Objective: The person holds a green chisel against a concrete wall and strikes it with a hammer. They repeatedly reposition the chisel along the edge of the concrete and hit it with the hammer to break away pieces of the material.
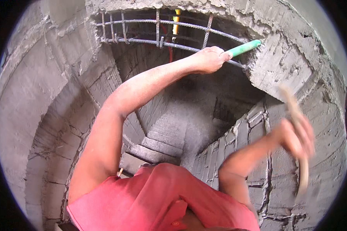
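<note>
My left hand point(211, 59) is closed around a green chisel point(243, 49). The chisel's far end meets the broken concrete edge point(264, 50) at the right of the opening. Off to the right, my right hand point(297, 134) grips the wooden handle of a hammer point(304, 173); motion smears both, and the hammer's head cannot be made out. Ribbed steel bars point(185, 25) cross the opening just beyond my left hand.
Rough concrete steps point(162, 142) lie below, in dust. A curved, plastered wall point(31, 96) rises on the left, and a scored block wall point(254, 154) on the right. Behind the bars stands a yellow object point(176, 23).
</note>
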Available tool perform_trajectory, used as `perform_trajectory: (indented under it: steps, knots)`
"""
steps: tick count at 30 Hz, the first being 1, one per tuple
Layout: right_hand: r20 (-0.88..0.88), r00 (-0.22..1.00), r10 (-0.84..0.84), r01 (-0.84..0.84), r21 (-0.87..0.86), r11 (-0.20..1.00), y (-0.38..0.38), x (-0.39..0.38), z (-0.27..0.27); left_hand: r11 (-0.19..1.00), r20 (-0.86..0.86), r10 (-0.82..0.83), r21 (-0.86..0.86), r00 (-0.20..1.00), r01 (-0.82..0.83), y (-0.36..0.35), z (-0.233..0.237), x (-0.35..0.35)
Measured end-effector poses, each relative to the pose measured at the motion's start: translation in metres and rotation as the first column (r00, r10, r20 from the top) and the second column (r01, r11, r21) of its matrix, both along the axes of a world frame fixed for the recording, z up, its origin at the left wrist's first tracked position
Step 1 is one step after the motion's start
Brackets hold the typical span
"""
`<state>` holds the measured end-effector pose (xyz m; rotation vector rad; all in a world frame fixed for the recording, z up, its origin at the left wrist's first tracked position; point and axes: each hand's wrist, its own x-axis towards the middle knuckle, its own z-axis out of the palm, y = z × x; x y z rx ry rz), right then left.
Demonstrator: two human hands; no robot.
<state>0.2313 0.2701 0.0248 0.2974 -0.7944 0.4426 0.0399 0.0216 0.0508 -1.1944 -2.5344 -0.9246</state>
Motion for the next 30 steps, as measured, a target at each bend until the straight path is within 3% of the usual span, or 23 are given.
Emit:
perform_trajectory:
  steps: [1,2,4,6,8,9,10,11,13,14,16,17,18,19,20,22,23,24,26,27,28,29,30]
  knots:
    - [0.337,0.770,0.542,-0.403,-0.402,0.822,-0.024,-0.063,-0.047,1.000,-0.072,0.002,-0.005,0.997,-0.003,-0.001,0.002,0.000]
    - [0.326,0.206,0.923,-0.438,-0.812,0.385,-0.060,-0.100,-0.080,1.000,-0.135,0.002,-0.011,0.991,-0.004,-0.001,-0.001,0.002]
    - [0.140,-0.320,0.937,-0.714,-0.685,-0.142,-0.101,-0.091,-0.063,0.998,-0.096,-0.060,-0.018,0.994,0.059,-0.004,0.002,-0.006]
    - [0.105,-0.041,0.994,-0.709,-0.704,0.046,-0.100,-0.052,-0.050,1.000,-0.139,-0.020,-0.003,0.990,0.020,0.000,-0.016,-0.039]
    - [0.106,0.229,0.968,-0.726,-0.644,0.243,-0.084,-0.018,-0.034,0.998,-0.032,-0.030,-0.048,0.999,0.029,-0.010,0.010,0.000]
    - [0.234,0.472,0.850,-0.736,-0.426,0.526,-0.066,-0.006,-0.029,0.998,0.003,-0.058,-0.027,0.998,0.058,-0.009,0.008,-0.003]
    - [0.413,0.781,0.469,-0.441,-0.168,0.882,-0.039,0.013,-0.021,0.996,0.035,-0.085,-0.006,0.996,0.085,-0.009,0.007,-0.007]
    - [0.303,0.928,0.214,-0.210,-0.049,0.977,-0.031,0.033,0.003,0.996,-0.016,-0.088,-0.003,0.996,0.088,-0.009,0.005,-0.012]
    - [0.034,0.998,-0.055,0.055,-0.014,0.998,0.015,0.075,0.029,0.997,-0.014,-0.076,0.027,0.997,0.076,-0.008,0.000,-0.014]
    - [0.028,0.998,-0.057,0.057,-0.015,0.998,0.040,0.076,0.026,0.998,0.071,-0.057,0.022,0.996,0.055,-0.011,0.007,-0.005]
    - [-0.364,0.891,-0.271,0.269,-0.057,0.962,0.086,0.077,0.012,0.996,-0.001,-0.084,-0.026,0.996,0.084,-0.011,0.006,-0.010]
    - [0.116,0.763,-0.636,0.646,-0.184,0.741,0.033,0.038,-0.015,0.996,0.001,-0.090,-0.025,0.996,0.090,-0.010,0.006,-0.010]
    - [0.201,0.977,-0.074,0.094,-0.092,0.991,-0.009,-0.024,-0.024,0.996,0.054,-0.088,-0.020,0.995,0.089,-0.009,0.007,-0.009]
    - [0.202,0.977,-0.075,0.095,-0.089,0.991,-0.030,-0.033,-0.026,0.997,0.107,-0.080,-0.013,0.991,0.082,-0.009,0.007,-0.008]
    - [0.286,0.938,0.197,-0.143,-0.201,0.969,-0.052,-0.038,-0.030,0.992,-0.222,-0.122,-0.017,0.967,0.121,-0.001,-0.010,-0.034]
    - [0.326,0.663,0.674,-0.513,-0.458,0.726,-0.083,-0.043,-0.035,0.976,-0.332,-0.200,-0.150,0.922,0.158,-0.006,0.000,-0.034]
    - [0.297,0.442,0.846,-0.641,-0.555,0.530,-0.090,-0.052,-0.028,0.991,0.183,-0.052,-0.112,0.982,0.073,-0.015,0.026,0.001]
    - [0.232,0.179,0.956,-0.674,-0.679,0.291,-0.097,-0.047,-0.036,0.991,0.211,-0.046,-0.117,0.976,0.072,-0.018,0.016,0.006]
    - [0.348,0.616,0.707,-0.567,-0.427,0.705,-0.079,-0.011,-0.014,0.982,-0.120,-0.181,-0.078,0.976,0.173,-0.020,0.020,0.000]
    - [0.392,0.873,0.291,-0.270,-0.108,0.957,-0.049,0.007,-0.005,0.990,0.080,-0.107,-0.087,0.991,0.114,-0.018,0.023,0.001]
    - [0.255,0.943,0.214,-0.222,0.002,0.975,-0.036,0.033,0.017,0.990,0.083,-0.103,-0.086,0.991,0.110,-0.019,0.024,0.003]
    - [0.087,0.986,0.142,-0.131,-0.123,0.984,-0.002,0.061,0.024,0.992,0.126,-0.102,-0.060,0.987,0.110,-0.020,0.024,0.007]
    - [-0.178,0.867,0.465,-0.450,0.117,0.885,0.022,0.084,0.040,0.993,0.167,-0.102,-0.034,0.981,0.109,-0.019,0.024,0.007]
